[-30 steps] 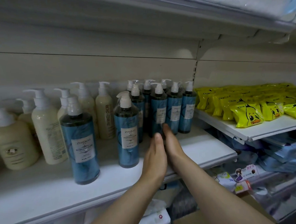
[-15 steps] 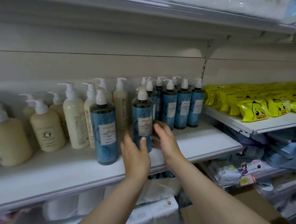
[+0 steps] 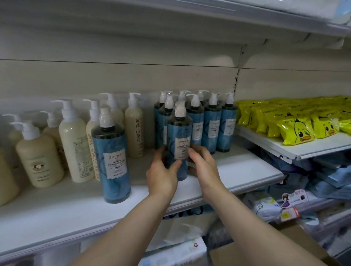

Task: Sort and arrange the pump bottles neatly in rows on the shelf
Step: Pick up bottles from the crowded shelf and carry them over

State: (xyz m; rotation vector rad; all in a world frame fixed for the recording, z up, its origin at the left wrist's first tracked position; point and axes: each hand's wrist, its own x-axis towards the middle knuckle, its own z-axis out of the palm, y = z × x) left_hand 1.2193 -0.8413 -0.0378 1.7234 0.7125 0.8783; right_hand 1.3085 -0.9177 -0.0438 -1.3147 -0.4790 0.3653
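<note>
On the white shelf (image 3: 243, 170) a blue pump bottle (image 3: 180, 136) stands in front of a packed group of several more blue bottles (image 3: 212, 124). My left hand (image 3: 161, 174) grips its lower left side and my right hand (image 3: 203, 164) grips its lower right side. Another blue bottle (image 3: 113, 162) stands alone further left, nearer the shelf's front. Behind and left of it stand several cream pump bottles (image 3: 75, 146) of different sizes, and the bases of some are hidden.
A lower shelf (image 3: 313, 150) to the right carries several yellow duck packets (image 3: 296, 132). Another shelf (image 3: 245, 13) hangs overhead. Below are tissue packs (image 3: 173, 259) and a cardboard box (image 3: 268, 252). Bare shelf surface lies at the front left.
Both hands moved from flat on the shelf to either side of the front blue bottle and closed around it. The camera view shifted left.
</note>
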